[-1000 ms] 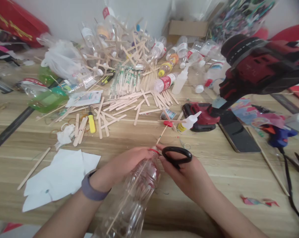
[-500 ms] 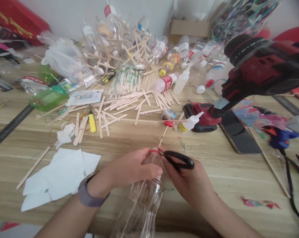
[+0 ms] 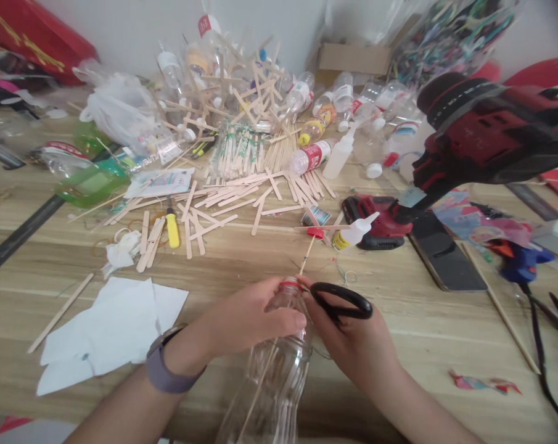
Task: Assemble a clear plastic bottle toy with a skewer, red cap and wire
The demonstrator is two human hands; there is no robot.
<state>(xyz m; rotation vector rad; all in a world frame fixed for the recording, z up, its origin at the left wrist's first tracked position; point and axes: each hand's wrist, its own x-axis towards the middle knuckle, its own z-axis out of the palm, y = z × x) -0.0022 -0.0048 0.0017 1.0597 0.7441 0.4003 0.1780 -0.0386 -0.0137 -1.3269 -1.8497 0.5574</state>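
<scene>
A clear plastic bottle (image 3: 279,385) lies tilted, its neck pointing away from me. My left hand (image 3: 244,320) is closed around it just below the red neck ring (image 3: 290,283). A thin wooden stick (image 3: 309,254) runs through the bottle and out of its mouth to a red cap (image 3: 314,232), with a flat craft stick lying across the cap. Beside the neck, my right hand (image 3: 364,345) grips scissors by their black handle (image 3: 367,308). The scissor blades are mostly hidden by the fingers and bottle neck.
At the right, a red cordless drill (image 3: 486,120) stands near a phone (image 3: 447,253) and a blue glue gun (image 3: 521,262). Craft sticks (image 3: 232,191) and bottles pile up at the back. White paper (image 3: 107,330) lies left, below a yellow-handled screwdriver (image 3: 172,229).
The bottle's lower body and the scissors handle have shifted slightly to the right. Both hands keep their hold; the stick and cap have hardly moved.
</scene>
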